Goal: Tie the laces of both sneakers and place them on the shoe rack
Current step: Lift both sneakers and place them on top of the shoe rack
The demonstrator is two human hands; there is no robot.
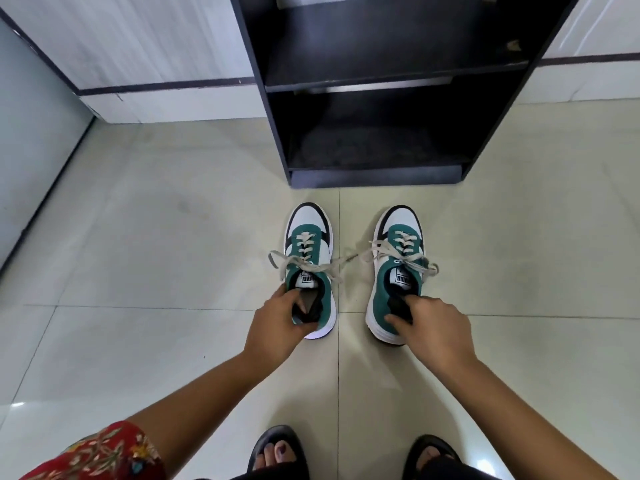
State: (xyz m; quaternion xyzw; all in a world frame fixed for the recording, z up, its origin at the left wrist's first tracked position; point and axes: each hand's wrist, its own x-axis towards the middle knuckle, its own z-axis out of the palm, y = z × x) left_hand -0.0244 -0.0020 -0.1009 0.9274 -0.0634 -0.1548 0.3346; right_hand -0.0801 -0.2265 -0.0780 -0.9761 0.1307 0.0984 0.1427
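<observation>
Two green, white and black sneakers stand side by side on the tiled floor, toes pointing at the shoe rack. The left sneaker (309,233) and the right sneaker (398,237) both carry beige laces tied in bows across the tongue. My left hand (277,327) grips the heel collar of the left sneaker, fingers inside its opening. At the right sneaker's heel, my right hand (436,327) holds on the same way, thumb on the outer side. The dark shoe rack (377,174) stands just beyond the toes, its shelves bare.
Pale floor tiles spread all around. A white wall with a dark skirting strip (166,86) runs behind the rack, and a grey panel (31,133) stands at the left. My feet in black sandals (280,452) show at the bottom edge.
</observation>
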